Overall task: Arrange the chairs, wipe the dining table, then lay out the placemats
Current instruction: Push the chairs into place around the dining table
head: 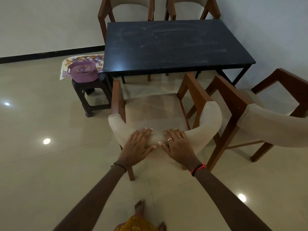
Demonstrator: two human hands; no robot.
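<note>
1. Both hands grip the padded back of the near chair: the left hand and right hand lie side by side over the top of the backrest, fingers curled over its front edge, thumbs nearly touching.
2. This chair stands on the floor facing the worktop, its seat front just short of the worktop's near edge and not yet tucked under.
3. Risk: the chair sits slightly off square, so a straight push could knock an armrest or front leg into the worktop's near frame.
4. Risk: the second chair stands angled just beside it on the right, their wooden arms close; a swing to the right could make the frames clash.
5. Risk: the stool is near the chair's left front, so drifting left could bump it and tip the basket off it.
6. Risk: the tiled floor looks glossy and the feet are bare, so a hard shove could make the chair skid or catch a toe.
7. Count: four chairs, two near and two far chairs at the worktop's back edge.
8. Count: one worktop, streaked and dusty; one stool; one basket; one floral cloth or mat behind the basket, whether it is a placemat I cannot tell.
</note>
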